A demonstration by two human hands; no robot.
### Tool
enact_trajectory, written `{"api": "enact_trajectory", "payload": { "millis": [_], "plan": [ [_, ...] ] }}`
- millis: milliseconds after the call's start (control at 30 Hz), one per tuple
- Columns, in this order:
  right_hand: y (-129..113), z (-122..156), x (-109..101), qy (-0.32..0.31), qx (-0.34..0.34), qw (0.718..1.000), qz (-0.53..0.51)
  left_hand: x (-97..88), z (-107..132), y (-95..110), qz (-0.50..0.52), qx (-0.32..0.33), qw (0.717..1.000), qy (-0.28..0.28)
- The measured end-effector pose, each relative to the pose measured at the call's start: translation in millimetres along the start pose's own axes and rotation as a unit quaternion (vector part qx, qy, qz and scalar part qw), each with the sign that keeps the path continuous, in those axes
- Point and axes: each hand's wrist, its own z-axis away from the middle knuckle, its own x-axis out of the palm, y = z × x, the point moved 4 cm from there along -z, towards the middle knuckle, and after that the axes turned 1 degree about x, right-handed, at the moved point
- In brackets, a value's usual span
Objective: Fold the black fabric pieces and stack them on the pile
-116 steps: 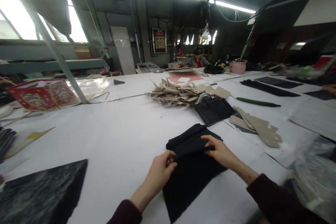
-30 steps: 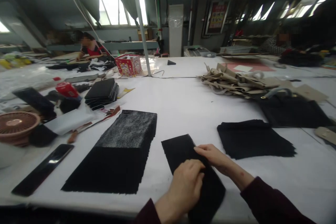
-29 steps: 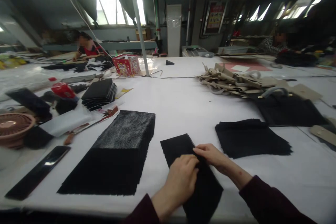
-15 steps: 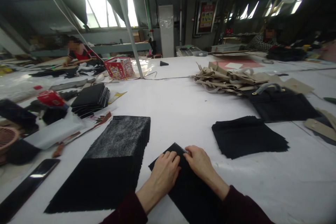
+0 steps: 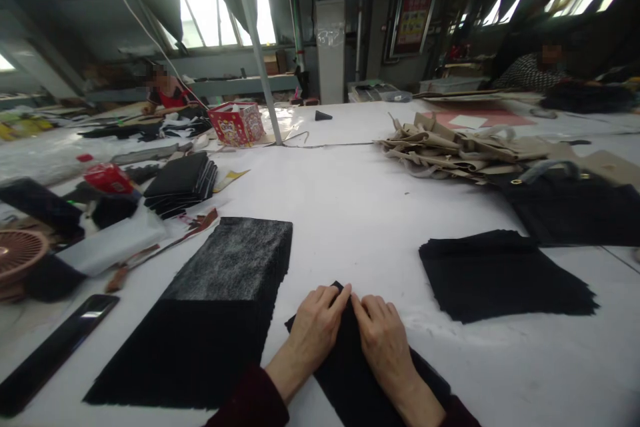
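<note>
A folded black fabric piece [image 5: 345,360] lies at a slant on the white table in front of me. On its upper left part rests my left hand [image 5: 320,320], fingers curled, with the index finger and thumb at the far edge. My right hand [image 5: 384,333] grips the right edge of the same piece, fingers bent and pressed down; both index fingertips nearly meet near the top corner. To the left stands a stack of black fabric panels [image 5: 200,340] with a speckled grey upper part. A pile of black fabric pieces [image 5: 500,277] lies to the right.
Beige fabric pieces [image 5: 450,153] and a black bag panel with a handle [image 5: 585,207] lie at the back right. At left are a phone [image 5: 60,353], a pink fan [image 5: 20,257] and folded black pieces [image 5: 177,180]. Near a pole [image 5: 257,47] stands a red box [image 5: 237,125].
My right hand has moved from the far right edge down along the piece, folding its right edge inward. My left index finger now reaches the top corner. The view has turned slightly left.
</note>
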Motion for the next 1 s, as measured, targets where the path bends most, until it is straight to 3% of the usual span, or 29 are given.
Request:
{"api": "enact_trajectory", "payload": {
  "millis": [267,1000],
  "plan": [
    [-1.6,0.7,2.6,-0.016,-0.017,1.000,-0.011,9.2,-0.8,-9.0,-0.008,-0.016,1.000,-0.019],
    [-3.0,-0.3,3.9,-0.008,-0.024,1.000,-0.017,6.7,-2.5,-13.9,0.019,-0.037,0.999,-0.024]
  ]
}}
